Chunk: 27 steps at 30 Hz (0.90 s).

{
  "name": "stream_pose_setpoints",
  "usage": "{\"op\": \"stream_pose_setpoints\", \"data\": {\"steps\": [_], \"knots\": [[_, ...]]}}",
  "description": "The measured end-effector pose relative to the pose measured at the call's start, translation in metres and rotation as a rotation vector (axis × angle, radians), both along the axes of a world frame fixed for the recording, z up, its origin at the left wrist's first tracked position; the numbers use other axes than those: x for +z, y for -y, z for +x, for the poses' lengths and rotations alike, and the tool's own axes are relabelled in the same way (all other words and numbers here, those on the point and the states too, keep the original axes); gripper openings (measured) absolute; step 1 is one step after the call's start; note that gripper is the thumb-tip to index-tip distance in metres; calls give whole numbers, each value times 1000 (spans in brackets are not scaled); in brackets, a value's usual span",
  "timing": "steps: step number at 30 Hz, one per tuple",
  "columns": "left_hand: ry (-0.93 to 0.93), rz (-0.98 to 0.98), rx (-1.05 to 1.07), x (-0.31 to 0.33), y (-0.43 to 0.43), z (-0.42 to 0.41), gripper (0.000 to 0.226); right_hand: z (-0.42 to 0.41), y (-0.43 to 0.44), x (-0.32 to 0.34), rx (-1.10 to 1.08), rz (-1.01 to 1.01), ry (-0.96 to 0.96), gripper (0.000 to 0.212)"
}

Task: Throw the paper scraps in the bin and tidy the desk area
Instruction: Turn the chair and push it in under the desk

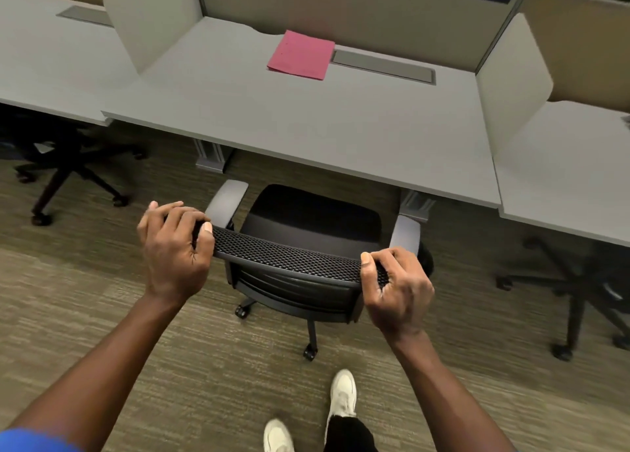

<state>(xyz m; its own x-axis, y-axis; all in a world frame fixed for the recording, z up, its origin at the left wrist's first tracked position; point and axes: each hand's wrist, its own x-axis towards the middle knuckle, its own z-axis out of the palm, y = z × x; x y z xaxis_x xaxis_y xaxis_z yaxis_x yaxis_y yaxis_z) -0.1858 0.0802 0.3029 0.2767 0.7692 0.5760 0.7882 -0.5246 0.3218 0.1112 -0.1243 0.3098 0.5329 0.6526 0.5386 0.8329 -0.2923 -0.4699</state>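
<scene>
A black office chair (306, 219) with a mesh backrest and grey armrests stands in front of the grey desk (306, 127), its seat partly under the desk's front edge. My left hand (174, 247) grips the left end of the backrest's top edge. My right hand (397, 288) grips the right end. A pink folder (301, 55) lies flat near the back of the desk. No paper scraps or bin are in view.
White side dividers (150, 25) and a beige back panel enclose the desk. A grey cable tray lid (383, 65) sits beside the folder. Other chairs' wheeled bases stand under the left neighbouring desk (68, 178) and the right one (576, 298). The floor is carpeted; my white shoes (342, 395) are below.
</scene>
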Motion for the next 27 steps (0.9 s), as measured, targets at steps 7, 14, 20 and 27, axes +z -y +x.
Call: {"op": "stream_pose_setpoints", "data": {"steps": [7, 14, 20, 27], "knots": [[-81, 20, 39, -12, -26, 27, 39, 36, -26, 3, 15, 0, 11, 46], [-91, 2, 63, -16, -61, 69, 36, 82, -59, -6, 59, -1, 31, 43], [-132, -23, 80, -13, -89, 104, 30, 124, -99, -7, 130, 3, -18, 43], [-147, -1, 119, -10, -119, 143, 32, 171, -140, -1, 214, -10, -43, 43]]}}
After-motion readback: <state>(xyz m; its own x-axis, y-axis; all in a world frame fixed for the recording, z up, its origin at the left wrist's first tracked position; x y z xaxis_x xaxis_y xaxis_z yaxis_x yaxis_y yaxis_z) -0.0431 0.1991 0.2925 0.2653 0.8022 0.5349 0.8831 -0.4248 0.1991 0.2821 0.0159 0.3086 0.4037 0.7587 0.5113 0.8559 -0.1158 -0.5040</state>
